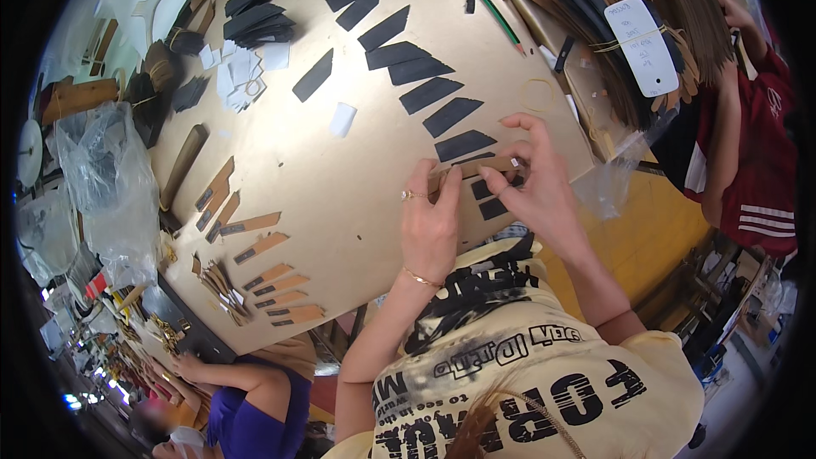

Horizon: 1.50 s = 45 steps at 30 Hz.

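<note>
Between my two hands is a narrow brown strip [473,167], probably leather, held low over the table's near edge. My left hand [432,221] pinches its left part with thumb and fingers. At its right end, my right hand [544,187] grips it between thumb and fingers, with the index finger raised and curved. A small white label shows at that end. Beyond my hands, a slanting row of black, slant-ended pieces [431,95] runs up the table. A few more black pieces [493,207] lie partly hidden under my right hand.
Brown strips with dark patches [262,246] fan out at the table's left. Black stacks [257,25] and white paper slips [240,76] lie farther back. A green pencil [497,17] and banded, white-tagged bundles [586,13] are at far right. Co-workers in maroon [765,153] and purple [259,399] flank the table.
</note>
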Each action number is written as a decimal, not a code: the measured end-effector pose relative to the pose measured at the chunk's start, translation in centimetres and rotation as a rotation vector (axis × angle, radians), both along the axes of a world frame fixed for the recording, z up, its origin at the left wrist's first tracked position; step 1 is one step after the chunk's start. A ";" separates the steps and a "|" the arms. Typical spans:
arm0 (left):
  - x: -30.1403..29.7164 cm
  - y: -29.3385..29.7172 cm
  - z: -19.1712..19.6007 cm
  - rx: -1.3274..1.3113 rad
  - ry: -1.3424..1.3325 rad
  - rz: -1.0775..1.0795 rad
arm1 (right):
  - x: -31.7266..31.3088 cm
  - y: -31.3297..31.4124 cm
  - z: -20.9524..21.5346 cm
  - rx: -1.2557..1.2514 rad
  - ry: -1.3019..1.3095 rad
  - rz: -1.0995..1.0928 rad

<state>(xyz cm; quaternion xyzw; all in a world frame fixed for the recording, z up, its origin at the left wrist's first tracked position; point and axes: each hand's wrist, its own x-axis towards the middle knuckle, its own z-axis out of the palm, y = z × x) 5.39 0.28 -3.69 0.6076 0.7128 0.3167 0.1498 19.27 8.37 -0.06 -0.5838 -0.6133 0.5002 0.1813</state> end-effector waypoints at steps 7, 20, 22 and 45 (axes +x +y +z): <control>-0.4 0.0 0.3 -0.020 0.178 -0.142 | 0.7 0.4 -0.1 -0.079 0.087 -0.041; -0.1 0.1 0.9 -0.075 0.219 -0.139 | 1.6 0.8 -0.7 -0.057 0.106 -0.079; -0.1 0.0 0.8 -0.076 0.216 -0.139 | 1.4 0.8 -0.5 -0.021 0.124 -0.069; -1.3 0.1 2.3 0.163 -0.576 0.112 | -1.4 -1.9 -0.5 0.063 0.147 0.011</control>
